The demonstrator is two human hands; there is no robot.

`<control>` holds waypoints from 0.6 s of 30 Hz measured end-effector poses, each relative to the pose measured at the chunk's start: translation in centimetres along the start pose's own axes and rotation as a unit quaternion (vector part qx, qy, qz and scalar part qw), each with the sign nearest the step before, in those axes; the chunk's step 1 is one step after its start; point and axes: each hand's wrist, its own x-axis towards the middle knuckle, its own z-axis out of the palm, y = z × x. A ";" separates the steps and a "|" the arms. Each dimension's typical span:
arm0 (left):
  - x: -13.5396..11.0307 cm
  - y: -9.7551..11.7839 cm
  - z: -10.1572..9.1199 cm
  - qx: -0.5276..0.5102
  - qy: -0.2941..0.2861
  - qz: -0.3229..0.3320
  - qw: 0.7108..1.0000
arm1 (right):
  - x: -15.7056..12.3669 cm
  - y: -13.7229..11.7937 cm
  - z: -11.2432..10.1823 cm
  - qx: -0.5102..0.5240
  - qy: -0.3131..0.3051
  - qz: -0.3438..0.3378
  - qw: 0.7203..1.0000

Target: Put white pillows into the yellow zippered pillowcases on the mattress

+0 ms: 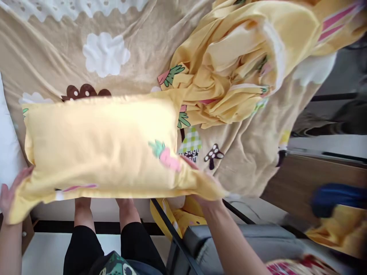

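A plump pillow [100, 145] in a yellow pillowcase spans the space before me, level and lengthwise. A pink carrot-like print with green leaves shows near its right end. My left hand [14, 187] grips the pillow's lower left corner, with some fingers behind the loose cloth. At the other end, my right hand [205, 196] is closed on the lower right corner, mostly covered by the pillowcase flap. Beyond the pillow's right end lies a crumpled heap of matching yellow bedding [229, 72] with a white edge.
Below everything spreads a beige blanket [155, 42] with cloud and mushroom prints. A white pillow or cushion [8, 133] borders it on the left. A dark rail [174, 233] and a grey padded seat [246, 240] stand at lower right. Blue and yellow cloths [341, 202] lie farther right.
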 end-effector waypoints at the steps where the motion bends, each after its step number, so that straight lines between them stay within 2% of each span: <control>1: -0.5 -1.0 -0.5 -0.030 -0.013 -0.030 0.999 | -0.7 0.9 0.4 0.028 -0.008 0.019 0.999; 3: -1.0 -2.1 -0.4 -0.032 -0.036 -0.047 0.998 | -1.6 1.6 1.3 0.060 0.005 0.060 0.996; 5: -1.0 -1.6 1.8 0.079 -0.039 0.032 0.996 | -2.0 0.2 3.1 0.020 0.074 0.050 0.996; 6: -0.8 -0.8 3.8 0.151 -0.032 0.104 0.982 | -1.9 -1.4 4.4 -0.020 0.117 0.013 0.993; 8: -0.2 1.5 9.4 0.295 -0.016 0.261 0.919 | -1.2 -6.2 7.9 -0.085 0.173 -0.097 0.976; 9: 0.3 2.7 12.7 0.339 -0.027 0.326 0.882 | -0.6 -9.0 10.0 -0.114 0.166 -0.151 0.968; 11: 1.8 4.7 19.0 0.379 -0.065 0.399 0.832 | 1.3 -14.3 14.2 -0.166 0.116 -0.223 0.953; 13: 3.9 5.5 23.2 0.401 -0.083 0.408 0.816 | 4.2 -17.5 17.3 -0.204 0.037 -0.249 0.946; 14: 5.2 5.3 24.0 0.416 -0.080 0.398 0.814 | 5.8 -17.9 17.9 -0.221 0.001 -0.264 0.939; 15: 6.4 4.9 23.9 0.433 -0.071 0.385 0.812 | 7.5 -17.6 17.7 -0.235 -0.019 -0.272 0.933; 16: 7.6 4.2 22.8 0.448 -0.048 0.370 0.812 | 9.2 -16.6 16.9 -0.248 -0.018 -0.267 0.931; 18: 9.7 2.5 18.5 0.464 0.030 0.327 0.823 | 12.0 -13.2 13.5 -0.267 0.035 -0.209 0.940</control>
